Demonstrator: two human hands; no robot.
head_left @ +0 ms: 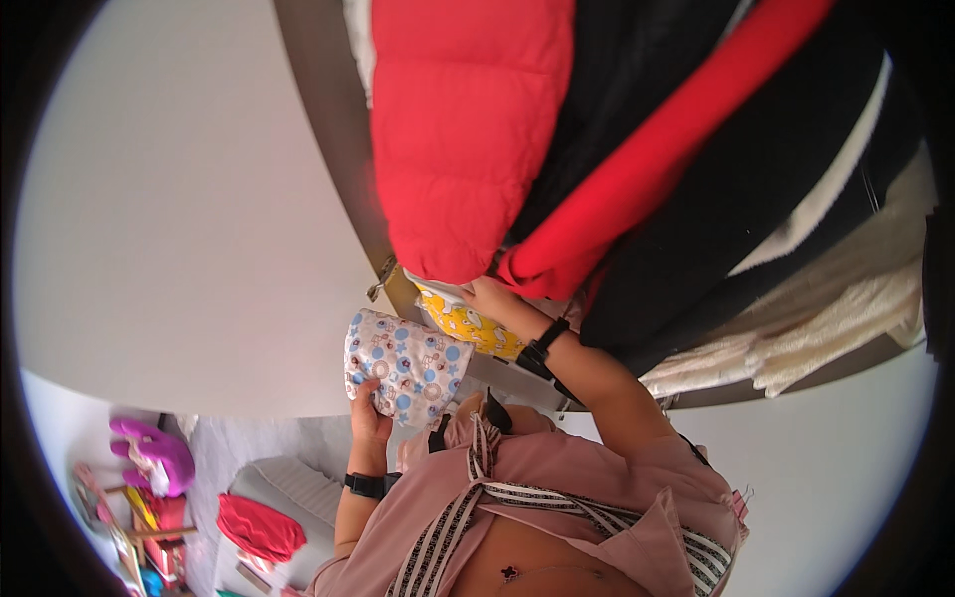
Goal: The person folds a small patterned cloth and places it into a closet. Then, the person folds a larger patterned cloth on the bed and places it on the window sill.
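My left hand grips the lower left edge of a folded white cloth printed with blue dots and stars, thumb on top. My right hand reaches into the wardrobe beside a yellow cloth with a white animal print. Its fingers go under the hanging clothes, so whether they hold anything is hidden. Just above it hangs a red padded sleeve. A strip of red fabric slants down from the upper right to the same spot.
Black garments hang at the right, over cream fleece on the wardrobe base. A white door stands at the left, with a metal hinge. Behind it lie a red cloth on grey bedding and a purple plush toy.
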